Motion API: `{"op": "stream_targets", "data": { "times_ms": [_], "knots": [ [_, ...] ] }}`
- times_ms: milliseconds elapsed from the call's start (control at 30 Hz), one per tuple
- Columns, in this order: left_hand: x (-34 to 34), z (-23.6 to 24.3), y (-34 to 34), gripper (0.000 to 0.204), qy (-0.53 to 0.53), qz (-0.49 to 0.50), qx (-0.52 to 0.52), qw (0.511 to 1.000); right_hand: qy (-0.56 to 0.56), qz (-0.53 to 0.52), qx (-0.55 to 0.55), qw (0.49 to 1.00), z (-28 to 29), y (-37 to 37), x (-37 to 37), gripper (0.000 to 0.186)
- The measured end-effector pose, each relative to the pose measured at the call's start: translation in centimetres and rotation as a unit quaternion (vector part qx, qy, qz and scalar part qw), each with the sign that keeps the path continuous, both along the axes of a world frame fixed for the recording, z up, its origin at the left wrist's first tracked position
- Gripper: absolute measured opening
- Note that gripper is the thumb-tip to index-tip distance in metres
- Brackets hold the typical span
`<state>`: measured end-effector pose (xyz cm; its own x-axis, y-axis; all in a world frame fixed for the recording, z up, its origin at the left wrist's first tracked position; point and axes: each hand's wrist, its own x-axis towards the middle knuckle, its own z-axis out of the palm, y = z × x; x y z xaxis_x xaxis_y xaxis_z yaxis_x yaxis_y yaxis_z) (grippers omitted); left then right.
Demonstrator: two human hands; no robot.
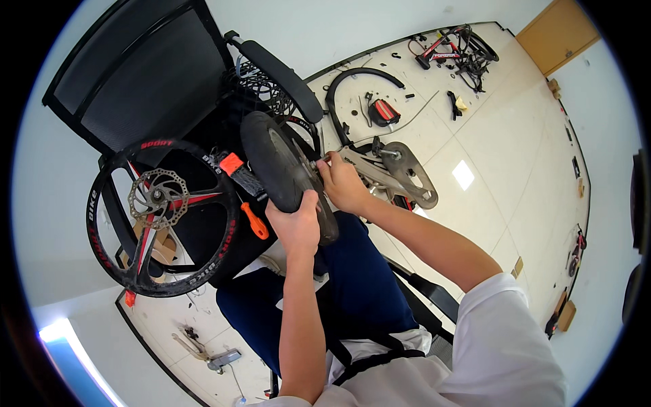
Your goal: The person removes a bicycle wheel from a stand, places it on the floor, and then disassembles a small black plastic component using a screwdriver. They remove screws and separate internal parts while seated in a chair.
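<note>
My left hand (296, 227) grips the black tyre of a small wheel (272, 159) over my lap. My right hand (344, 182) is closed at the wheel's hub; what its fingertips hold is partly hidden. To the left, a larger three-spoke wheel (202, 270) with a silver brake disc (146, 193) leans on the black chair. An orange-handled screwdriver (255, 221) and a black item with an orange patch (241, 175) lie beside the tyre. A pale metal frame (386, 180) is just beyond my right hand.
The chair's armrest (285, 78) rises above the wheel. On the tiled floor lie a curved black part (352, 74), a red-and-black bag (384, 113), a red-and-black bicycle frame (441, 53), small loose parts and, at lower left, metal parts (220, 361). Cardboard (566, 315) lies along the right wall.
</note>
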<state>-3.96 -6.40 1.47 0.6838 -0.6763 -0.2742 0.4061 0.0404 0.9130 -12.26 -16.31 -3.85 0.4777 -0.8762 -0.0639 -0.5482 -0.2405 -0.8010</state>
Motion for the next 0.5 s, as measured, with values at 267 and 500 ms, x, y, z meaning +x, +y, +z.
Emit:
{"op": "stream_targets", "data": {
  "times_ms": [267, 500],
  "knots": [
    [-1.4, 0.1, -0.2, 0.013, -0.036, -0.007, -0.003, 0.999, -0.002, -0.008, -0.032, 0.999, -0.6, -0.2, -1.0, 0.042],
    [-2.8, -2.5, -1.5, 0.012, -0.166, 0.0, -0.043, 0.985, 0.065, -0.051, 0.343, 0.936, 4.2, -1.7, -2.6, 0.057]
  ]
}}
